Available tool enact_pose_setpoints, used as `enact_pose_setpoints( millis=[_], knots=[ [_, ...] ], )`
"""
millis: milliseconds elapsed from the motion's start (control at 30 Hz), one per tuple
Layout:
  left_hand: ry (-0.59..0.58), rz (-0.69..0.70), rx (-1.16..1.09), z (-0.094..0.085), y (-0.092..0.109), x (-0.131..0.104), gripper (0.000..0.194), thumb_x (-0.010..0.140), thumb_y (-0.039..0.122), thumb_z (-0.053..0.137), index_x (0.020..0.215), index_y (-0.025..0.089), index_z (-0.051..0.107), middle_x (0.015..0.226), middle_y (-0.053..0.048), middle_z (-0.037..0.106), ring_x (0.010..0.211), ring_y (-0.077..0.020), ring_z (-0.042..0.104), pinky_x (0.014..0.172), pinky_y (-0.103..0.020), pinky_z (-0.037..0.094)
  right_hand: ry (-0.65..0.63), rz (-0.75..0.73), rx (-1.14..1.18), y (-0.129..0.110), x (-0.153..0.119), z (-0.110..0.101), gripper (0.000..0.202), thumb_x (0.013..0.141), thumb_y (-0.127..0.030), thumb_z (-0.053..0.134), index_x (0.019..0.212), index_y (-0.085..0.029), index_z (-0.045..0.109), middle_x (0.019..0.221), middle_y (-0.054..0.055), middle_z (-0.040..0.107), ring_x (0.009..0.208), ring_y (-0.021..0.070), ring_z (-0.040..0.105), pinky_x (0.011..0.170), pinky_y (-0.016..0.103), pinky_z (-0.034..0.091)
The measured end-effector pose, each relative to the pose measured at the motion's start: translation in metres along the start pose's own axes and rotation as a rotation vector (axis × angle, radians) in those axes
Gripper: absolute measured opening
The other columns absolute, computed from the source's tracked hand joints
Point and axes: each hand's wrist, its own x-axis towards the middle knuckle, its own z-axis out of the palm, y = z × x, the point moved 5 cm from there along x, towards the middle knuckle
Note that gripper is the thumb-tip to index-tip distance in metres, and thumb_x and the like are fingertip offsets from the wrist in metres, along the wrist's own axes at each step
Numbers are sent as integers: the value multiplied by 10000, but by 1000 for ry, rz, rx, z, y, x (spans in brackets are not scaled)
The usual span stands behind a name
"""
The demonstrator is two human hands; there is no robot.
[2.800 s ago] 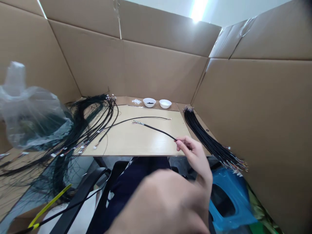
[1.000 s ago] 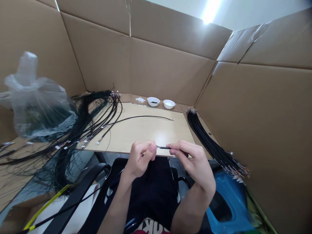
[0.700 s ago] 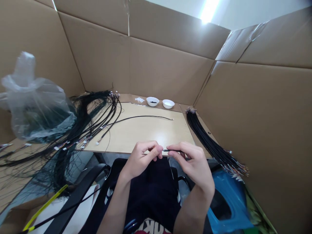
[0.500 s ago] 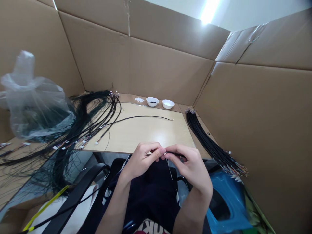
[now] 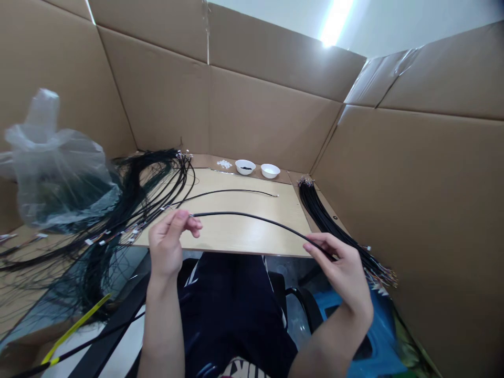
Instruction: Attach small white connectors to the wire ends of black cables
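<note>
A black cable arches between my hands above the front of the table. My left hand pinches its left end between thumb and fingertips; a small light bit shows at that tip. My right hand grips the cable farther along, and the rest beyond that palm is hidden. Behind it, a second black cable lies on the tabletop, its tip pointing right.
Left: a tangle of black cables with white connectors and a tied plastic bag. Right: a cable bundle along the edge. At the back: small white pieces and two white bowls. Cardboard walls enclose the table.
My hands have moved apart, the left one leftward and the right one rightward. The cable that was mostly hidden between them now shows stretched out in a shallow arch.
</note>
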Motion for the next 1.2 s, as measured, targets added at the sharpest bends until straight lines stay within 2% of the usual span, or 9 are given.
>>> enact_pose_setpoints(
  millis=[133,267,467,633,767,900,1000,1100,1200],
  knots=[
    [179,-96,-59,-10,-11,5,345,790,443,782,636,191,605,606,17,563,591,-124,589,500,-194,465,185,-129,-112,1,-2,-17,199,982,-424,740,896,-245,755,908,54,710,883,257,635,787,379,484],
    [195,-211,-51,-6,-21,2,338,731,442,793,623,186,600,606,9,581,601,-120,594,510,-180,474,275,-196,-220,4,-3,-23,232,985,-436,731,851,-247,751,833,44,616,856,261,558,786,388,430],
    [128,-315,-6,7,-30,-4,331,697,456,799,624,167,654,620,-23,650,544,-110,570,541,-205,508,-295,171,-19,36,7,21,358,999,-541,667,1077,-195,710,693,-27,541,674,199,531,665,334,416],
    [50,-343,5,18,-33,-9,324,720,458,787,632,167,675,667,-54,703,560,-128,586,572,-237,525,-710,319,93,60,14,87,691,966,-508,713,1498,-119,507,715,-14,705,589,172,654,649,306,521],
    [-24,-354,11,27,-30,-15,348,731,479,801,642,159,695,667,-63,707,576,-143,605,601,-256,541,-1027,352,223,70,13,135,871,875,-505,828,1578,-146,458,770,27,778,608,171,724,603,261,544],
    [-63,-340,-5,31,-21,-19,354,731,485,817,641,165,694,656,-51,687,617,-168,642,622,-271,556,-1103,298,301,75,16,154,749,902,-586,787,1495,-183,569,891,62,802,710,155,747,646,233,546],
    [-66,-318,-31,29,-15,-20,346,726,473,832,630,175,684,630,-31,652,626,-176,649,620,-274,556,-1150,257,323,77,15,154,667,863,-670,787,1273,-149,714,972,112,818,767,174,757,654,242,551],
    [-63,-286,-58,25,-11,-20,340,729,440,848,604,175,676,625,-17,623,600,-152,612,618,-263,544,-1157,204,330,71,11,139,625,861,-713,764,1083,-129,762,951,139,828,783,203,759,693,288,574],
    [-38,-245,-97,21,-8,-17,360,727,464,864,613,185,667,615,-1,586,597,-139,577,592,-243,512,-1033,125,325,54,8,103,525,923,-638,749,1111,-148,762,945,121,838,885,223,765,887,362,585]
  ],
)
